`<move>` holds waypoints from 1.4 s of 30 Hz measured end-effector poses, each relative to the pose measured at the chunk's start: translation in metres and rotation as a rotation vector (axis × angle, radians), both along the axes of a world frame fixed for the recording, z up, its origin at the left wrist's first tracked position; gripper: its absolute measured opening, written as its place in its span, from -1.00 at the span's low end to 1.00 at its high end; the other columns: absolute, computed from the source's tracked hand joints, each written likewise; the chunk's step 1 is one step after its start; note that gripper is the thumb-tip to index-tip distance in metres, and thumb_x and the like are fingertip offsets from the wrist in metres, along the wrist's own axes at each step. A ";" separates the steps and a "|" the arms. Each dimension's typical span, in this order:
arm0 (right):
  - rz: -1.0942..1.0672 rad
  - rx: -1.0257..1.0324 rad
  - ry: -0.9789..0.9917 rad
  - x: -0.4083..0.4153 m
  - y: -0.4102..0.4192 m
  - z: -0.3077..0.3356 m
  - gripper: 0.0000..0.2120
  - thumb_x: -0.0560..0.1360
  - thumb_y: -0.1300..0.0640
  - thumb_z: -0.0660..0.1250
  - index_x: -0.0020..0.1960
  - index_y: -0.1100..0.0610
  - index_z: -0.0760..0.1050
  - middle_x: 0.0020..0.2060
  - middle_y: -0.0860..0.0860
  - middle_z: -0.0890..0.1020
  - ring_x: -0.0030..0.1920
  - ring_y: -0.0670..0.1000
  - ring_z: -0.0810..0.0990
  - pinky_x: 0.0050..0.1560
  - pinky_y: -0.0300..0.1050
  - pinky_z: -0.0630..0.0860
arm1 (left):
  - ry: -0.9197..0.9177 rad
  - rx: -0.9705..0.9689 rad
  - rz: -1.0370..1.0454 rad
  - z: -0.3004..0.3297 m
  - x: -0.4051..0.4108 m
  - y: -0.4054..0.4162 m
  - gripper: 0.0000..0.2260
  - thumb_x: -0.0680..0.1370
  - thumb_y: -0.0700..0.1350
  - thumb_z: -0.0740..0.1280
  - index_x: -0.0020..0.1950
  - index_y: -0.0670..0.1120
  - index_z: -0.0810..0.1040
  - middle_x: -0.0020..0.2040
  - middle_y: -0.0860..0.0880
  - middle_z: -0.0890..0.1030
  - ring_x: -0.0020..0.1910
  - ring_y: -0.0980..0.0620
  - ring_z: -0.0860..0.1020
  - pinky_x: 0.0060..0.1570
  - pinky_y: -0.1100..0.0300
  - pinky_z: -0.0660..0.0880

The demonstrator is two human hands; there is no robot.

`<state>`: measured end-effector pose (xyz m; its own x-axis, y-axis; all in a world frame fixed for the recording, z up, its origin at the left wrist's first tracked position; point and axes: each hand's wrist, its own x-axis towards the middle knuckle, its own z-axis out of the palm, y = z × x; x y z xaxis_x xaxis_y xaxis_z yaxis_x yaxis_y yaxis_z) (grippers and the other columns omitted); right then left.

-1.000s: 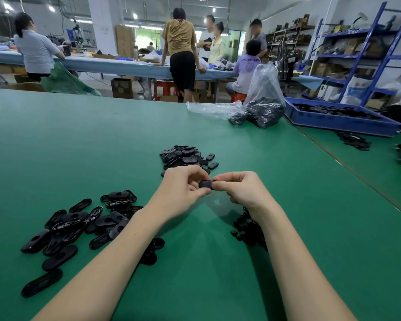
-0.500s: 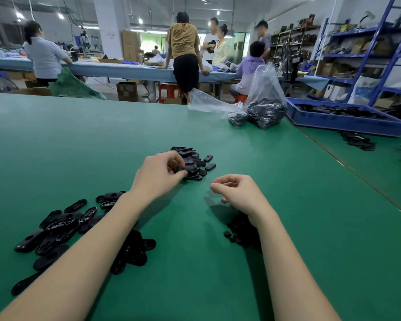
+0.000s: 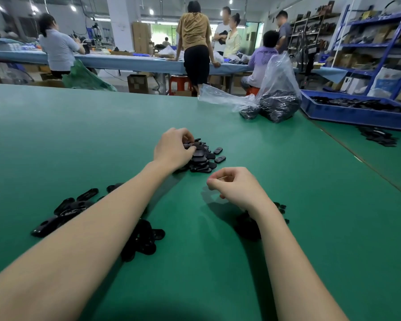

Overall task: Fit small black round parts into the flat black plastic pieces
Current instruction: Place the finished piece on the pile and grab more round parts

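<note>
A person's two bare forearms reach forward over a green table [image 3: 79, 140]. Near the centre of the frame, the left hand [image 3: 173, 150] rests on a small heap of flat black plastic pieces [image 3: 203, 158], its fingers curled down into the top of the heap; whether they have pinched one piece cannot be told. Two loose pieces lie just beside the heap on its right.

Just below and to the right, the right hand [image 3: 235, 186] hovers above the table with its fingers loosely curled and thumb near the forefinger; nothing can be seen held in it. Under the right wrist, a dark cluster of small black round parts [image 3: 280, 208] lies on the table, mostly hidden by the arm and its shadow.

At lower left, a wider scatter of longer flat black oval pieces [image 3: 67, 212] spreads across the table, partly covered by the left forearm.

At upper right, two clear plastic bags [image 3: 278, 89] holding black parts sit on the table, beside a blue tray [image 3: 357, 114] also filled with black parts. Across the top of the frame, several people [image 3: 196, 42] stand or sit around a long blue workbench [image 3: 130, 62], with blue shelving [image 3: 380, 42] at far right.
</note>
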<state>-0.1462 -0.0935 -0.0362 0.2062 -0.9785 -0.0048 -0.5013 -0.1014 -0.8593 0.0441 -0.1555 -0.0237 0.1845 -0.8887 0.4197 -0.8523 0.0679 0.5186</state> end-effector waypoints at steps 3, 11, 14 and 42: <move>0.198 -0.017 0.144 0.013 0.006 0.004 -0.95 0.45 0.04 0.50 -0.18 -0.02 0.68 -0.24 -0.05 0.73 -0.41 -0.19 0.52 -0.26 -0.27 0.45 | 0.140 -0.013 -0.074 0.004 0.010 0.028 -0.94 0.48 -0.09 0.45 -0.07 0.02 0.67 -0.09 0.08 0.67 -0.25 0.30 0.55 -0.16 0.48 0.42; 0.654 0.022 0.412 0.061 0.033 0.009 -0.77 0.31 -0.09 0.63 -0.09 -0.15 0.67 -0.28 -0.22 0.65 -0.30 -0.21 0.57 -0.15 -0.26 0.47 | 0.425 0.172 -0.217 -0.002 0.016 0.075 -0.92 0.54 -0.01 0.44 -0.15 0.06 0.67 -0.19 0.10 0.70 -0.33 0.15 0.60 -0.39 0.37 0.44; 0.599 0.009 0.415 0.065 0.036 0.006 -0.80 0.32 -0.05 0.64 -0.13 -0.13 0.67 -0.27 -0.20 0.63 -0.31 -0.21 0.55 -0.19 -0.27 0.46 | 0.439 0.196 -0.237 -0.003 0.014 0.078 -0.93 0.54 -0.02 0.44 -0.12 0.03 0.68 -0.18 0.08 0.70 -0.30 0.13 0.61 -0.38 0.37 0.45; 0.280 0.237 0.814 -0.037 0.015 0.043 -0.81 0.17 -0.17 0.63 -0.24 -0.23 0.71 -0.28 -0.21 0.72 -0.09 -0.09 0.72 0.00 -0.14 0.65 | 0.910 0.465 -0.413 -0.012 -0.012 0.087 -0.81 0.52 -0.41 0.40 0.05 -0.19 0.68 -0.14 -0.13 0.67 -0.30 0.05 0.60 -0.12 0.27 0.62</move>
